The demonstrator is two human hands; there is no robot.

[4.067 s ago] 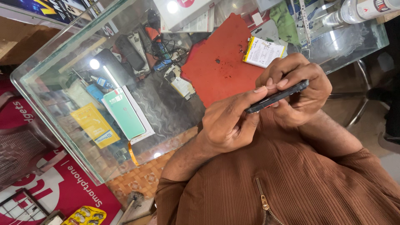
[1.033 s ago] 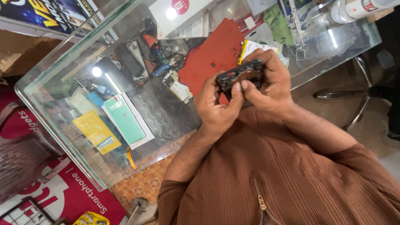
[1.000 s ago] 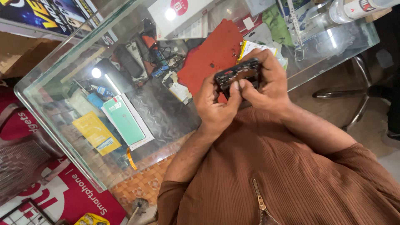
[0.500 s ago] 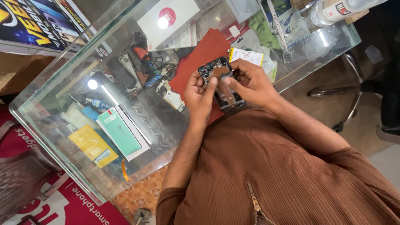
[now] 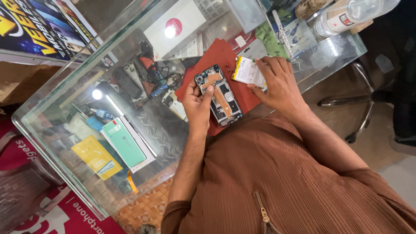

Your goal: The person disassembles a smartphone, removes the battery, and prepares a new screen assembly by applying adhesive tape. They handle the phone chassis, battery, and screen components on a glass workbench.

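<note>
An opened phone body (image 5: 222,96) with exposed circuit boards and an orange flex cable lies back-up over the red mat (image 5: 221,54) on the glass counter. My left hand (image 5: 197,104) holds the phone by its left edge, thumb pressed on its upper part. My right hand (image 5: 277,80) rests fingers-down on a flat white and yellow battery (image 5: 247,72) lying on the mat just right of the phone.
The glass counter (image 5: 56,143) shows boxes, cables and phone parts on the shelf below. A white box (image 5: 175,26), a green cloth (image 5: 268,39), a thin white tool (image 5: 278,26) and a plastic bottle (image 5: 355,13) sit at the far side. A chair base (image 5: 355,108) stands right.
The phone went from held edge-on near my chest to lying open on the red mat. My right hand let go of it and moved right onto the battery.
</note>
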